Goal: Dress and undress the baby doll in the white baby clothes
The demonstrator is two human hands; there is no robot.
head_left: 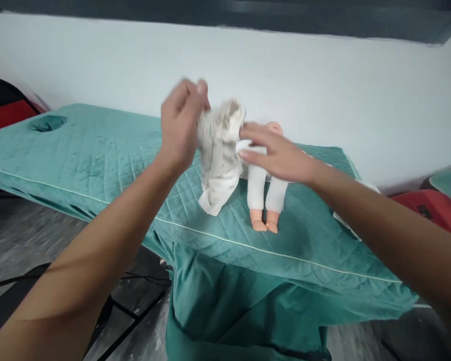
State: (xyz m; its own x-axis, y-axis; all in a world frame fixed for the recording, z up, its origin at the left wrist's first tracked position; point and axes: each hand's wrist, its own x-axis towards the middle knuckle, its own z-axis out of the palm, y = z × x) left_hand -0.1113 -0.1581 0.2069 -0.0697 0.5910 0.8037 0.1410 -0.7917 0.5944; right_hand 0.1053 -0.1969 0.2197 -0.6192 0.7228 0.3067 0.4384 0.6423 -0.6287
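Observation:
My left hand (184,120) is closed at the upper left of a white baby garment (221,160) with a faint print, gripping its edge. The garment hangs crumpled, its lower end over the bed; motion blurs its upper part, so its exact kind is unclear. My right hand (278,153) reaches in from the right, fingers stretched and thumb apart, with its fingertips at the garment's right edge. Behind and below that hand lies a baby doll (275,195) in white leggings, bare feet toward me. My right hand and forearm hide much of its upper body.
A green quilted cover (108,145) spreads over the massage bed, which has a face hole (48,123) at the left. White items (348,225) lie partly behind my right forearm. A red object (424,208) stands at the right; the wall (108,65) runs along the back.

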